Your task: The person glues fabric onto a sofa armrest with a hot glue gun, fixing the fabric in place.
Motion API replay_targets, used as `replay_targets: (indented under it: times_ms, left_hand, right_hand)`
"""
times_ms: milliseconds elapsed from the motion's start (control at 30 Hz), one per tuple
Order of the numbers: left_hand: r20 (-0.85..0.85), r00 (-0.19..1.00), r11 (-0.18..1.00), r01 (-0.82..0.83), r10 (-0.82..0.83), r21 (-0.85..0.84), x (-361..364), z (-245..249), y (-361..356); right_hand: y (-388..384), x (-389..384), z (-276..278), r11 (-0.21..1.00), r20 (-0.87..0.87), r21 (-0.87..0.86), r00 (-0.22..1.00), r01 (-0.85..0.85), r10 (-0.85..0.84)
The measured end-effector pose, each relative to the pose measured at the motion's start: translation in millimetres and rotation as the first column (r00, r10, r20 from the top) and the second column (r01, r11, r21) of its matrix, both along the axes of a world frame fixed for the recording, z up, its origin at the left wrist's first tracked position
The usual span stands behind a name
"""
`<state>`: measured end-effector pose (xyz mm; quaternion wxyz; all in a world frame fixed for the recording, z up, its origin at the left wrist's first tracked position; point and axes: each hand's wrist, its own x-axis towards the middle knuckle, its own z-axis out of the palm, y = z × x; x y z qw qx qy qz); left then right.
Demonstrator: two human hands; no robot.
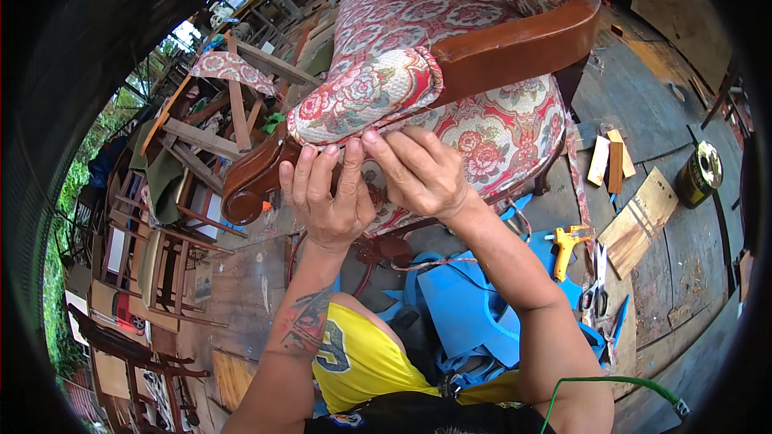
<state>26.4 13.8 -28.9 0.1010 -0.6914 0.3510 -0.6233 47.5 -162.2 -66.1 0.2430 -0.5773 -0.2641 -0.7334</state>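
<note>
A padded armrest (362, 96) in floral fabric sits on the varnished wooden arm (515, 48) of an upholstered sofa. My left hand (330, 197) reaches up to the pad's lower edge, fingers stretched out and fingertips touching the fabric. Beside it, my right hand (422, 173) is closed in a pinch on the fabric trim (394, 122) running along that same edge. The fingers partly hide the seam. Below the pad, the carved scroll end (243, 202) of the arm shows at the left. Behind my right hand lies the floral seat front (490, 137).
On the floor at right are a yellow glue gun (568, 251), scissors (596, 281), wood offcuts (615, 162) and a tin can (700, 174). Blue foam sheets (462, 305) lie around my legs. Wooden chair frames (173, 265) are piled at left. A green cord (611, 380) crosses the lower right.
</note>
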Motion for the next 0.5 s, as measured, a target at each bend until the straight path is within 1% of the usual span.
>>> replay_targets:
  times_ms: [100,233,333,500]
  left_hand:
    - [0.018,1.0,1.0,0.011,-0.011,-0.006,1.1,1.1,-2.8]
    - [0.006,1.0,1.0,0.005,-0.005,-0.009,-1.0,0.7,-4.7]
    - [0.011,1.0,1.0,-0.004,0.004,-0.009,-0.4,-0.6,-5.4]
    - [0.016,1.0,1.0,-0.015,0.016,-0.01,-1.4,-0.3,-7.3]
  right_hand:
    - [0.5,-1.2,-4.3,1.0,0.002,-0.012,1.0,-0.028,0.028]
    - [4.1,-1.2,-6.5,0.999,-0.018,0.032,1.0,-0.01,0.01]
    - [3.4,-3.4,-4.8,0.999,-0.034,0.031,0.999,0.007,-0.006]
    - [2.6,-2.3,-2.8,0.998,-0.017,0.057,1.0,-0.01,0.011]
